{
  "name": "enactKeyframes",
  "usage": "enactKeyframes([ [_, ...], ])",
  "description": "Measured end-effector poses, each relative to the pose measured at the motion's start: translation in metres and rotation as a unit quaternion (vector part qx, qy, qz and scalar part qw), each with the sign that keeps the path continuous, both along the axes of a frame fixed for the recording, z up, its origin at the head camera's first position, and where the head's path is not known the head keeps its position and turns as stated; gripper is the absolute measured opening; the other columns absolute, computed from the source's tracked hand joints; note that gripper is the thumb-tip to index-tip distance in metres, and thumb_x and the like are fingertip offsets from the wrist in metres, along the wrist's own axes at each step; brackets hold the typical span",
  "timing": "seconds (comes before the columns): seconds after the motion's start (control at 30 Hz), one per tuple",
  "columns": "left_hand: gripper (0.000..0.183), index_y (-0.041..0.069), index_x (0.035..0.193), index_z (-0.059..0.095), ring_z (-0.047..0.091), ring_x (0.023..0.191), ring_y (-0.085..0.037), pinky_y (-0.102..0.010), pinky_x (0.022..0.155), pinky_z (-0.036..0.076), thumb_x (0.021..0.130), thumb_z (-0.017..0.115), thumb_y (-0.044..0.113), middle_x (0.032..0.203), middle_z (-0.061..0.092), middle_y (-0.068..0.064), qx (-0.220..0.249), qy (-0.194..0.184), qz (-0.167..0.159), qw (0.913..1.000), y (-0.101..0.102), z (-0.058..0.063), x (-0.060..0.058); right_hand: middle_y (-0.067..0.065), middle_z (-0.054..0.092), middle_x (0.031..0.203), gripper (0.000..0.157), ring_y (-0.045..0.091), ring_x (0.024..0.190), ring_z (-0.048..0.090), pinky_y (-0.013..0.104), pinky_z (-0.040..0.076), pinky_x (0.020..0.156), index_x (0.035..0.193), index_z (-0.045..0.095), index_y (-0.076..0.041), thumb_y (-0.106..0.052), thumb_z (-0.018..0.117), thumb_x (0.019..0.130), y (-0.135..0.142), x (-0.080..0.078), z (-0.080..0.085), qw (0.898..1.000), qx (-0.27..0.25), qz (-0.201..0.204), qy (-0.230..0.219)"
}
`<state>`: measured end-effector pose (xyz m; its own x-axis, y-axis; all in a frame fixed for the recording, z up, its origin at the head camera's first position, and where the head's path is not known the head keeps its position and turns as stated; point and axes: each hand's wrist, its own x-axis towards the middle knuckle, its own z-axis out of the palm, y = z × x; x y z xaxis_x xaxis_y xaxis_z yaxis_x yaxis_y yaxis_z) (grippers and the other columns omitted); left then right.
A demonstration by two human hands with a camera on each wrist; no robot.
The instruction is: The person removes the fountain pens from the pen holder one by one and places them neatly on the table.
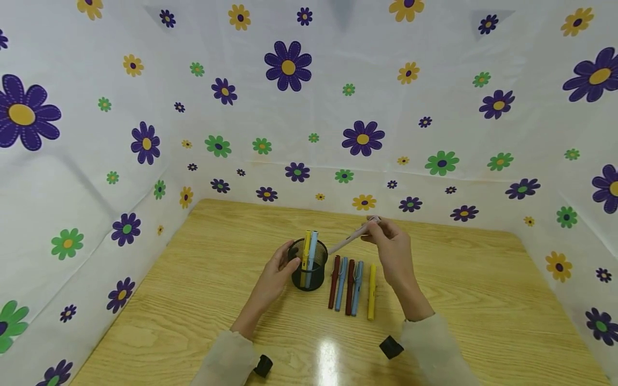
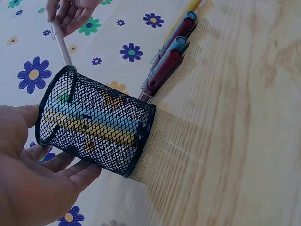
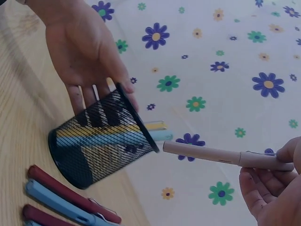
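A black mesh pen cup (image 1: pixel 318 281) stands on the table, holding a yellow pen (image 1: pixel 306 247) and a light blue pen (image 1: pixel 313 245) upright. My left hand (image 1: pixel 271 280) grips it from the left, thumb at the rim and fingers round the mesh. Between thumb and fingers, my right hand (image 1: pixel 395 254) pinches a pale pink pen (image 3: pixel 202 152) by its clip end. This pen slants down to the left, its other end right at the cup's rim in the right wrist view.
Right of the cup lie dark red pens (image 1: pixel 350 289), light blue pens (image 1: pixel 357 288) and, slightly apart, a yellow pen (image 1: pixel 372 294). Black blocks (image 1: pixel 391 347) sit beside both sleeves. Flower-printed white sheeting (image 1: pixel 328 107) walls the wooden table (image 1: pixel 483 300) at the back and sides.
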<state>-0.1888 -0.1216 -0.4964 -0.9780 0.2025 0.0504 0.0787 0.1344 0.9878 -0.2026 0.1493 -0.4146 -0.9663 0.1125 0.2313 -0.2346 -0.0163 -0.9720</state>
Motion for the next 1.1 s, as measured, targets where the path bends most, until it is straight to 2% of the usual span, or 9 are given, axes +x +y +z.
enactKeyframes([
  [0.23, 0.061, 0.007, 0.164, 0.027, 0.016, 0.155, -0.040, -0.054, 0.123, 0.023, 0.111, 0.053, 0.024, 0.168, 0.016, -0.024, 0.003, -0.002, -0.004, 1.0000, 0.001, 0.002, 0.000, 0.012, 0.064, 0.122, 0.028, 0.015, 0.096, 0.071, 0.031, 0.058, 0.092, 0.118, 0.066, 0.008, -0.017, 0.058, 0.108, 0.030, 0.006, 0.006, 1.000, -0.005, -0.013, -0.004],
  [0.47, 0.061, 0.007, 0.163, 0.028, 0.017, 0.155, -0.040, -0.054, 0.122, 0.023, 0.111, 0.053, 0.024, 0.168, 0.017, -0.025, 0.002, -0.004, -0.005, 1.0000, 0.001, 0.002, -0.001, 0.006, 0.068, 0.111, 0.028, 0.014, 0.093, 0.071, 0.028, 0.058, 0.090, 0.121, 0.066, 0.006, -0.017, 0.061, 0.106, 0.062, 0.015, 0.006, 0.999, -0.021, -0.023, -0.008],
  [0.67, 0.062, 0.007, 0.163, 0.027, 0.017, 0.155, -0.040, -0.055, 0.122, 0.023, 0.110, 0.054, 0.026, 0.168, 0.016, -0.024, 0.004, -0.007, -0.007, 0.9999, 0.001, 0.002, -0.001, 0.005, 0.071, 0.103, 0.025, 0.013, 0.092, 0.071, 0.027, 0.059, 0.087, 0.122, 0.065, 0.003, -0.016, 0.063, 0.105, 0.085, 0.024, 0.005, 1.000, -0.030, -0.008, -0.006],
  [0.9, 0.063, 0.008, 0.163, 0.028, 0.018, 0.154, -0.041, -0.056, 0.122, 0.024, 0.110, 0.055, 0.028, 0.167, 0.019, -0.025, 0.005, -0.006, -0.008, 0.9999, -0.001, 0.002, 0.000, -0.001, 0.074, 0.101, 0.022, 0.012, 0.091, 0.071, 0.026, 0.060, 0.083, 0.124, 0.065, -0.003, -0.014, 0.064, 0.104, 0.102, 0.032, 0.000, 0.999, -0.034, -0.003, -0.017],
  [1.1, 0.062, 0.006, 0.163, 0.028, 0.019, 0.154, -0.041, -0.056, 0.122, 0.024, 0.110, 0.054, 0.025, 0.167, 0.020, -0.026, 0.008, -0.003, -0.009, 0.9999, -0.001, 0.002, 0.000, 0.001, 0.073, 0.104, 0.027, 0.012, 0.091, 0.070, 0.025, 0.060, 0.083, 0.126, 0.059, 0.001, -0.015, 0.064, 0.105, 0.110, 0.035, -0.004, 0.999, -0.021, -0.001, -0.027],
])
